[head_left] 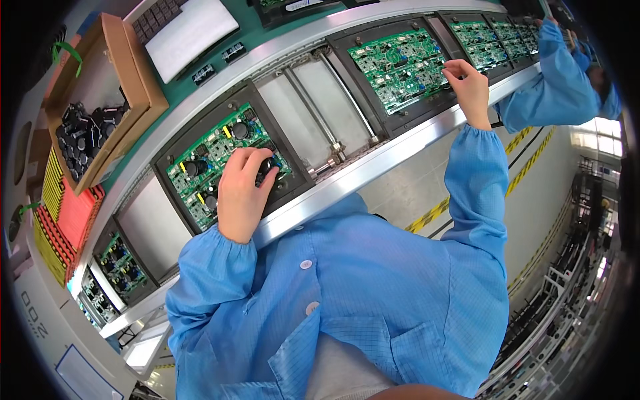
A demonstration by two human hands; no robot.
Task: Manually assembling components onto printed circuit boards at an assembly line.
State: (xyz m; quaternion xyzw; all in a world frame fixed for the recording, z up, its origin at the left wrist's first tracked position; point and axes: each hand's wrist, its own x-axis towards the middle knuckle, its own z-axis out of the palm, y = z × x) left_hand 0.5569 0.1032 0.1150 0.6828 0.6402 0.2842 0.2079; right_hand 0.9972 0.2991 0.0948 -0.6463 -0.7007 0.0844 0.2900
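My left hand (pixel 241 193) reaches over the nearer green circuit board (pixel 215 148), its thumb and fingers closed around a black cylindrical capacitor (pixel 265 172) at the board's right side. Other black capacitors (pixel 240 130) stand on that board, along with yellow parts. The board lies in a dark frame (pixel 293 170) on the conveyor. My right hand (pixel 471 92) hovers at the right edge of a second circuit board (pixel 399 67), thumb and fingertips pinched together. Whatever is between those fingertips is too small to make out.
At the left, a cardboard box (pixel 143 100) holds many black capacitors (pixel 87 137). Two black components (pixel 233 52) lie on the green mat beside the metal rail (pixel 373 150). Red and yellow trays (pixel 73 207) are stacked below the box. A co-worker's blue sleeve (pixel 553 87) reaches in at right.
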